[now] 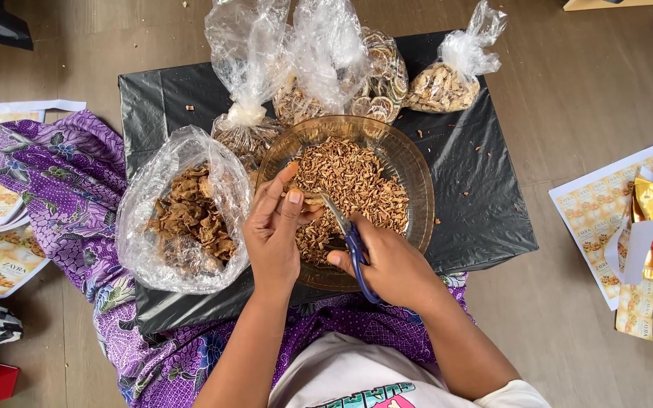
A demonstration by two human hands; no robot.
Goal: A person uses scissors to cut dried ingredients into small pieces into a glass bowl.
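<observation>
Head view, looking down past my lap: my right hand [394, 264] grips the blue-handled scissors [348, 240], fingers closed through the loops, blades pointing to eleven o'clock. My left hand [273, 227] pinches a small dried piece [307, 201] between thumb and fingertips, held over the glass bowl [417, 181], I judge so that the cuttings drop straight in. The bowl already holds a heap of brown chopped bits [353, 185]. It sits on a black plastic sheet [478, 189], which seems there to catch stray crumbs. At nine o'clock from the bowl lies one open clear bag of larger dried chunks [187, 215], mouth turned toward me for easy reach. Farther off, from eleven to one o'clock, I count about four knotted bags of dried slices [440, 87]. Purple patterned cloth [62, 181] spreads at my left.
</observation>
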